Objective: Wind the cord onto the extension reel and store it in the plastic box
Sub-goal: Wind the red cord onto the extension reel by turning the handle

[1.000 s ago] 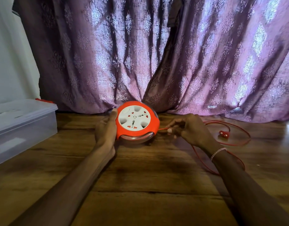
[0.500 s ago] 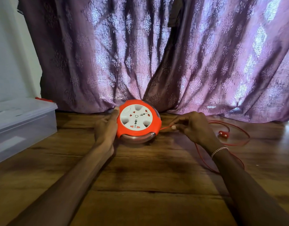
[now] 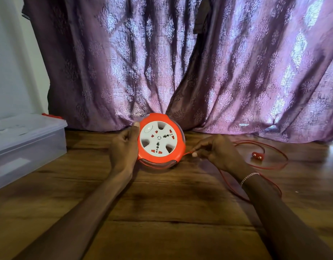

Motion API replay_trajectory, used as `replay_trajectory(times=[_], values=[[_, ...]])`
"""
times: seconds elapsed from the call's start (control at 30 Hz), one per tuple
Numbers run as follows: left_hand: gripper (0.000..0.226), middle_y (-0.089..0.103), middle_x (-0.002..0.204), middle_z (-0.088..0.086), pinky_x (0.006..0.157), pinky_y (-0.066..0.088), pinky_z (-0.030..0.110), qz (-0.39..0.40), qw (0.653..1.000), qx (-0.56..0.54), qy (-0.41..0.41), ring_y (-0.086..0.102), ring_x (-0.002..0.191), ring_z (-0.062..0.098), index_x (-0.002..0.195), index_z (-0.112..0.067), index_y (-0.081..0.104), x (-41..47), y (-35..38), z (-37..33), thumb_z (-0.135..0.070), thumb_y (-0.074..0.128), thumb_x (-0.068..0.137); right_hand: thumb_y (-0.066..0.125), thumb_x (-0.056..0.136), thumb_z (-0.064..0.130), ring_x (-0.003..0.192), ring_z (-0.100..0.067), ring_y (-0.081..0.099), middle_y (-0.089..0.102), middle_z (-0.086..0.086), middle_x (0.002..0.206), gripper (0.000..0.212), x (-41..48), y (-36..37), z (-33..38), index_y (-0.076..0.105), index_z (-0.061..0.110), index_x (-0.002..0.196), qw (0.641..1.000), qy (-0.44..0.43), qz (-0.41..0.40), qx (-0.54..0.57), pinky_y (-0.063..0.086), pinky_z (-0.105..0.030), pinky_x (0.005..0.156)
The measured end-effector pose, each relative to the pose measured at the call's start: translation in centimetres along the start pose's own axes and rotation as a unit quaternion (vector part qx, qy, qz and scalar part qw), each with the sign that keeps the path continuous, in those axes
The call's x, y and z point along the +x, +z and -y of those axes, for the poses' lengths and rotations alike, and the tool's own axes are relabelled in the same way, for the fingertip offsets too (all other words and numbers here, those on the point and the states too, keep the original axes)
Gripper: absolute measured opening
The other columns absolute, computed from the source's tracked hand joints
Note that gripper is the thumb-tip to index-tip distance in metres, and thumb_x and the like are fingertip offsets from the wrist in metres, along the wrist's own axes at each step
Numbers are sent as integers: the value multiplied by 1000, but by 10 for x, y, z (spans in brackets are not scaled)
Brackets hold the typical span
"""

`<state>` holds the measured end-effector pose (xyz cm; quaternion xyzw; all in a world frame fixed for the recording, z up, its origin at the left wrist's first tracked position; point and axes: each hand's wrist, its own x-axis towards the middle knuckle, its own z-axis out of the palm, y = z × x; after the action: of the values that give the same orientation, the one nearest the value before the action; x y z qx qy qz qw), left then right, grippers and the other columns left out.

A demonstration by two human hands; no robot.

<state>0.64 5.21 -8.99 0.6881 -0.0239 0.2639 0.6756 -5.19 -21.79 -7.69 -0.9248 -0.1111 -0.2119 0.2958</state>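
The round orange extension reel (image 3: 160,139) with a white socket face stands tilted toward me on the wooden floor. My left hand (image 3: 124,147) grips its left rim, thumb on top. My right hand (image 3: 216,152) pinches the thin red cord (image 3: 188,153) just right of the reel. The rest of the cord (image 3: 271,167) lies in a loose loop on the floor to the right, ending at a red plug (image 3: 257,155). The clear plastic box (image 3: 28,145) with its lid on sits at the far left.
A purple patterned curtain (image 3: 180,62) hangs right behind the reel down to the floor. A white wall (image 3: 11,62) stands behind the box. The wooden floor (image 3: 171,212) stretches toward me between my forearms.
The reel has tipped up more upright and turned, its socket face rotating. My right hand stays pinched on the cord, now a little lower beside the reel.
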Motion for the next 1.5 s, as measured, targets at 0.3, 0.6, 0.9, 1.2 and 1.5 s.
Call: replay_trajectory(times=[0.3,0.6,0.9,1.2,1.5], values=[[64,68,67,10,65,54,48,-7,992,50,118,66,71,34,79,-12,64,-9,-1,-8,-74,50,90,69,94,32,98,-21,61,62,-2,121,45,-7,6,53,61,30,138,936,-241,-138,-217,53,-37,75],[54,74,78,0,69,56,43,1,976,108,188,71,77,26,93,-25,71,-17,-1,-15,-74,46,90,44,108,26,109,-30,61,58,-14,139,49,-11,17,72,38,48,152,827,-335,-117,-436,53,-42,74],[54,72,75,1,67,55,43,1,957,151,248,69,72,29,95,-26,70,-21,-1,-18,-75,45,91,67,97,36,86,-25,63,69,-3,103,44,-6,22,68,59,45,139,816,-360,-203,-404,48,-35,55],[50,75,81,2,69,56,42,-28,953,130,272,71,77,30,107,-28,69,-35,3,-28,-71,44,96,61,76,74,62,-25,70,72,2,69,63,-9,37,87,64,36,127,934,-150,-259,-196,54,-39,53],[47,76,79,4,67,35,24,-25,928,209,306,72,72,30,109,-24,74,-42,5,-25,-63,50,96,78,68,66,64,-28,73,75,-5,68,53,-4,62,94,46,30,91,944,161,-211,196,60,-44,63]])
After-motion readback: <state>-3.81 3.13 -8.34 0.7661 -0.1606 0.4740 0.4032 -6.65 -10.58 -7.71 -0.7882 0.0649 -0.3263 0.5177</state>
